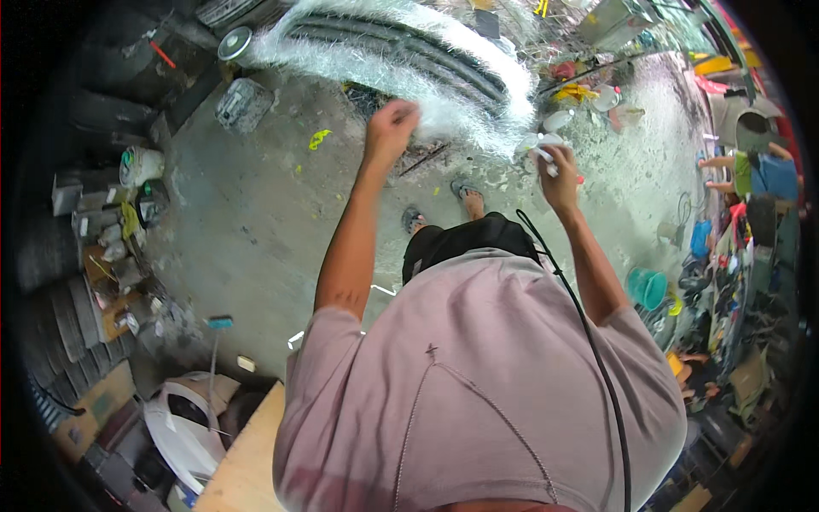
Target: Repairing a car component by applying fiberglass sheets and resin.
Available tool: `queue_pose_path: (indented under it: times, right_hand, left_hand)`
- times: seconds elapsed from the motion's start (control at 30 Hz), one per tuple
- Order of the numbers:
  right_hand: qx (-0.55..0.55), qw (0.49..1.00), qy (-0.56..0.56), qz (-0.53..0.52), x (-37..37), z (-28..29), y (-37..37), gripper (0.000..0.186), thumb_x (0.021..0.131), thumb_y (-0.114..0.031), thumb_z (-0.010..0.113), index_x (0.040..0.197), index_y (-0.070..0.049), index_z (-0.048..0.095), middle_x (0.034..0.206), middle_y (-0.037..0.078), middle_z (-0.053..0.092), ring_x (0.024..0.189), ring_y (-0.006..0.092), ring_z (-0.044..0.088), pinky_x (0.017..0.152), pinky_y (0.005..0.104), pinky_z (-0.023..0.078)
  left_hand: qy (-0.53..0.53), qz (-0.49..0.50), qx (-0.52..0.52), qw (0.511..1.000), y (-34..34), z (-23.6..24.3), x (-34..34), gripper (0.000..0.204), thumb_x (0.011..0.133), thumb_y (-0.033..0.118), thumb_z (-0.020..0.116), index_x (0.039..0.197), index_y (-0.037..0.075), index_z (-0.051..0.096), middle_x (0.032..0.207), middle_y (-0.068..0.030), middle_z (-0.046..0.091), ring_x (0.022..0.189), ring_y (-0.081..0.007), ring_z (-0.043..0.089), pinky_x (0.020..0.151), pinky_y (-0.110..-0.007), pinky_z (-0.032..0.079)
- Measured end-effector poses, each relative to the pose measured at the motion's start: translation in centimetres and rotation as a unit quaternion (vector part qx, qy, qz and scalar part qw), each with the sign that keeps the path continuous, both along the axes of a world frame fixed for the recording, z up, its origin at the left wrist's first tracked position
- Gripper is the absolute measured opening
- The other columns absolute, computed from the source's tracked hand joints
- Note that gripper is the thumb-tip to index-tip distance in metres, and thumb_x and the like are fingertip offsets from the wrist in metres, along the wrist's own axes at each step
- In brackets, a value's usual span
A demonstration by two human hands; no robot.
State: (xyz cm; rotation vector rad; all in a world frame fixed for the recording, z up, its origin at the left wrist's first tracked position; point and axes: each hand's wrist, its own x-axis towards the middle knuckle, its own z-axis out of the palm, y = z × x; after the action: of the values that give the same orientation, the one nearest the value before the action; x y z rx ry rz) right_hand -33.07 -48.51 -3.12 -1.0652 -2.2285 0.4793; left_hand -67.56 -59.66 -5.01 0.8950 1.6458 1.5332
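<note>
A long curved panel with dark slots lies ahead of me. Shaggy white fibre matting, resembling glass fibre, covers its rim. My left hand is closed in a pinch at the near edge of the matting, slightly blurred; what its fingers hold cannot be made out. Close to the matting's right end, my right hand grips a small white object of a kind I cannot tell. A bit of red shows beside that hand.
Dark scraps lie on the concrete floor below the panel. White plastic bottles and a yellow cloth sit to the right. A teal bucket stands lower right, a white bucket at left. Another person is at far right.
</note>
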Motion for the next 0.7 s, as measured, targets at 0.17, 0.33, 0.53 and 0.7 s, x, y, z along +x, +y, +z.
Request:
queue_pose_path:
  times: [0.17, 0.33, 0.53, 0.7]
  right_hand:
    - [-0.101, 0.956, 0.002, -0.276, 15.8, -3.3, -9.8, 0.018, 0.089, -0.008, 0.064, 0.107, -0.004, 0.068, 0.1, 0.012, 0.067, 0.085, 0.0229, 0.063, 0.077, 0.0326, 0.051]
    - [-0.192, 0.832, -0.089, -0.512, 27.1, -9.1, -26.3, 0.019, 0.088, -0.016, 0.063, 0.099, 0.0, 0.067, 0.092, 0.015, 0.068, 0.083, 0.0276, 0.065, 0.078, 0.0363, 0.051]
    - [-0.388, 0.749, -0.097, -0.528, 32.7, -15.2, -39.0, 0.025, 0.08, -0.023, 0.064, 0.096, -0.006, 0.072, 0.087, 0.014, 0.072, 0.084, 0.0279, 0.069, 0.08, 0.0393, 0.053]
    - [-0.389, 0.7, -0.098, -0.591, 32.8, -17.2, -31.3, 0.025, 0.074, -0.021, 0.061, 0.091, -0.007, 0.073, 0.09, 0.016, 0.072, 0.086, 0.0335, 0.069, 0.077, 0.0423, 0.054]
  left_hand:
    - [0.228, -0.013, -0.142, 0.963, 8.7, -1.0, -0.2, 0.026, 0.084, 0.02, 0.072, 0.101, 0.002, 0.067, 0.094, -0.0113, 0.072, 0.085, -0.0278, 0.069, 0.077, -0.037, 0.053]
    - [0.45, 0.142, -0.075, 0.878, 7.5, -2.1, 1.2, 0.044, 0.081, 0.028, 0.077, 0.116, 0.007, 0.062, 0.117, -0.0145, 0.058, 0.108, -0.0342, 0.055, 0.091, -0.047, 0.043]
    - [0.597, 0.136, 0.065, 0.788, 4.7, -4.3, 2.1, 0.051, 0.084, 0.032, 0.074, 0.128, 0.013, 0.055, 0.127, -0.0149, 0.052, 0.117, -0.0361, 0.048, 0.098, -0.054, 0.034]
    - [0.699, -0.057, -0.033, 0.712, 6.0, -8.5, 2.2, 0.065, 0.1, 0.048, 0.047, 0.148, 0.006, 0.039, 0.15, -0.019, 0.042, 0.137, -0.0379, 0.04, 0.108, -0.061, 0.03]
